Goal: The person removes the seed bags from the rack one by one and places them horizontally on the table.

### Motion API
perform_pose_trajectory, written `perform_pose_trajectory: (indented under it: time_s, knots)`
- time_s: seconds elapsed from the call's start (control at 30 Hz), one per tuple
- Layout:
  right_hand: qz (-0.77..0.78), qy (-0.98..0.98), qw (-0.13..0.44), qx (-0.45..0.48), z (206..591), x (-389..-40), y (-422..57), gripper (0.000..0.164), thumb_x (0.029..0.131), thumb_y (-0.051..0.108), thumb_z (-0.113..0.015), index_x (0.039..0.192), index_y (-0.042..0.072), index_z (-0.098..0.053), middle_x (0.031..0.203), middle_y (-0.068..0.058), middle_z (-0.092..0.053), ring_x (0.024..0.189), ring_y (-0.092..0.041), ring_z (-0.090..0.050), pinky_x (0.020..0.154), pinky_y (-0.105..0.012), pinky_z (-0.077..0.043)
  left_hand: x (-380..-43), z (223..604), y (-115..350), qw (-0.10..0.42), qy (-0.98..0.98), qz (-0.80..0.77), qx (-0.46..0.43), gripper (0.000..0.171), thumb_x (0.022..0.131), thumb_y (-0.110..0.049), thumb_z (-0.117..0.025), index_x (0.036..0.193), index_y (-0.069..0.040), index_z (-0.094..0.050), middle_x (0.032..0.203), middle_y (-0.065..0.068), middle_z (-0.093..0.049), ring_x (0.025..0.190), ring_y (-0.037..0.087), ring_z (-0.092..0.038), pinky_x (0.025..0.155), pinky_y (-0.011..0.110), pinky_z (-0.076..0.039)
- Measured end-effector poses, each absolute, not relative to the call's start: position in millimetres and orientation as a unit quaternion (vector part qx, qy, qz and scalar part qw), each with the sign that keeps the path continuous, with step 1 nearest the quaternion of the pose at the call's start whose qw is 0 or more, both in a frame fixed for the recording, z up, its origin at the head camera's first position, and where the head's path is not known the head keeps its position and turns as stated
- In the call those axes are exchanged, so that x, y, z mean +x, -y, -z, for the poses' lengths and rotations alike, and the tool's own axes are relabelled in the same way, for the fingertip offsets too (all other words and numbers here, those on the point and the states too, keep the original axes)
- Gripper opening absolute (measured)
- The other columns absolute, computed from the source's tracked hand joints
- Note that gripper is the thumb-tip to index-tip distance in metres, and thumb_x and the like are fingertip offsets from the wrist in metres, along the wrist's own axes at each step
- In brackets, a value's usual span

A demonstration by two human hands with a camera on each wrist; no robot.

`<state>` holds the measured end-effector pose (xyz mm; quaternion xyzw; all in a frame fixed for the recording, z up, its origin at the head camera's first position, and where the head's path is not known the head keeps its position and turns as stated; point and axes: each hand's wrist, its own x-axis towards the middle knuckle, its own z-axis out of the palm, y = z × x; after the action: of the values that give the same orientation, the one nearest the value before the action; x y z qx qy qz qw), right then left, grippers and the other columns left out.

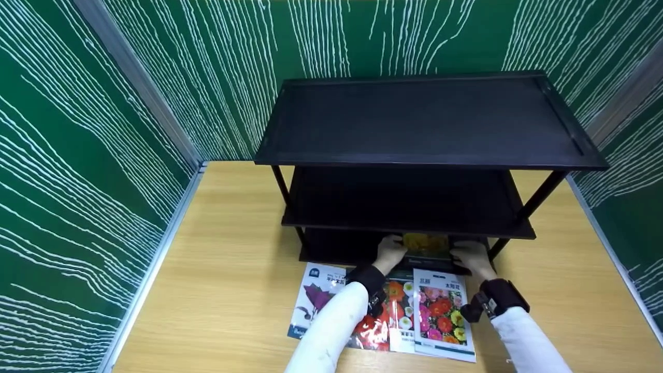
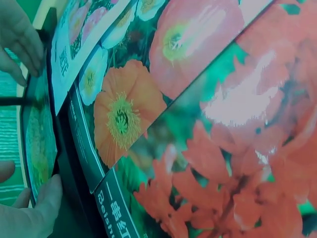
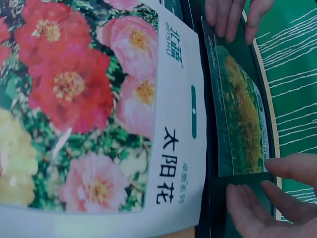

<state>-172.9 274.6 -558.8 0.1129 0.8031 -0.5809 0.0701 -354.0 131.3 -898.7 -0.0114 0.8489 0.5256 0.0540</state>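
Note:
A seed packet with yellow flowers [image 1: 426,244] lies at the front of the black rack's bottom shelf [image 1: 336,243]. My left hand [image 1: 389,254] grips its left edge, thumb and fingers at that side in the left wrist view. At the right edge is my right hand [image 1: 472,256], fingers curled; in the right wrist view its thumb touches the packet's corner [image 3: 242,119]. Under my forearms, on the wooden table, lie a packet with a dark purple flower [image 1: 317,295], a red-flowered packet [image 1: 374,331], a poppy packet [image 1: 401,295] and a white-bordered packet of mixed flowers [image 1: 443,316].
The rack's middle shelf [image 1: 404,197] overhangs both hands, with the top shelf [image 1: 430,122] above it. Thin black posts [image 1: 541,194] stand at the rack's corners. Green walls with white wavy lines [image 1: 77,155] enclose the wooden table [image 1: 222,259].

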Motion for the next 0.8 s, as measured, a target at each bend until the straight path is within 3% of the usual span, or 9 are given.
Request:
perform_pose_trajectory:
  time_s: [0.03,0.2,0.33,0.5,0.63,0.7,0.8]
  knots:
    - [0.586,-0.799,0.075,0.116,559,-173,-274,0.046,0.086,-0.001,-0.045,0.125,-0.021,-0.030,0.123,-0.039,-0.033,0.106,-0.042,-0.047,0.084,-0.039,-0.048,-351,892,-130,0.062,-0.844,-0.532,-0.015,0.033,0.067,-0.012,-0.064,0.095,-0.028,-0.059,0.069,-0.009,-0.056,0.048,0.010,-0.042,0.039,0.026,-0.031]
    - [0.597,-0.787,0.093,0.127,560,-175,-271,0.050,0.087,0.000,-0.044,0.129,-0.019,-0.025,0.129,-0.037,-0.028,0.110,-0.043,-0.043,0.087,-0.038,-0.046,-296,773,-110,0.093,-0.828,-0.552,-0.036,0.032,0.077,-0.007,-0.058,0.109,-0.016,-0.058,0.084,0.000,-0.057,0.050,0.014,-0.035,0.045,0.029,-0.029]
    - [0.595,-0.788,0.099,0.125,560,-175,-270,0.051,0.086,0.000,-0.044,0.129,-0.019,-0.024,0.130,-0.037,-0.025,0.110,-0.043,-0.043,0.087,-0.039,-0.046,-273,724,-101,0.094,-0.806,-0.582,-0.049,0.036,0.079,-0.002,-0.053,0.114,-0.008,-0.056,0.073,0.001,-0.049,0.044,0.014,-0.021,0.044,0.030,-0.022]
    - [0.587,-0.795,0.098,0.117,563,-175,-273,0.050,0.085,-0.003,-0.045,0.128,-0.020,-0.026,0.128,-0.039,-0.027,0.102,-0.039,-0.050,0.084,-0.037,-0.048,-274,724,-102,0.096,-0.785,-0.608,-0.070,0.047,0.070,0.009,-0.049,0.115,-0.003,-0.055,0.078,0.004,-0.052,0.041,0.013,-0.018,0.039,0.029,-0.021]
    - [0.581,-0.798,0.107,0.120,564,-174,-275,0.049,0.084,-0.003,-0.047,0.127,-0.020,-0.028,0.126,-0.039,-0.030,0.092,-0.028,-0.058,0.081,-0.035,-0.050,-284,744,-107,0.111,-0.764,-0.627,-0.102,0.050,0.066,0.012,-0.052,0.114,-0.004,-0.055,0.089,0.005,-0.056,0.040,0.014,-0.031,0.038,0.028,-0.033]
    - [0.586,-0.791,0.118,0.127,563,-174,-276,0.051,0.085,-0.002,-0.048,0.128,-0.018,-0.028,0.128,-0.038,-0.029,0.085,-0.019,-0.059,0.080,-0.033,-0.050,-285,747,-109,0.116,-0.756,-0.633,-0.115,0.047,0.070,0.012,-0.054,0.114,-0.005,-0.054,0.095,0.007,-0.056,0.047,0.017,-0.043,0.044,0.030,-0.041]
    - [0.603,-0.774,0.133,0.141,561,-174,-277,0.052,0.085,0.000,-0.049,0.129,-0.016,-0.028,0.131,-0.036,-0.027,0.078,-0.004,-0.056,0.081,-0.029,-0.049,-284,747,-110,0.092,-0.746,-0.648,-0.119,0.040,0.068,0.014,-0.053,0.105,-0.002,-0.056,0.096,0.010,-0.055,0.051,0.018,-0.049,0.043,0.030,-0.043]
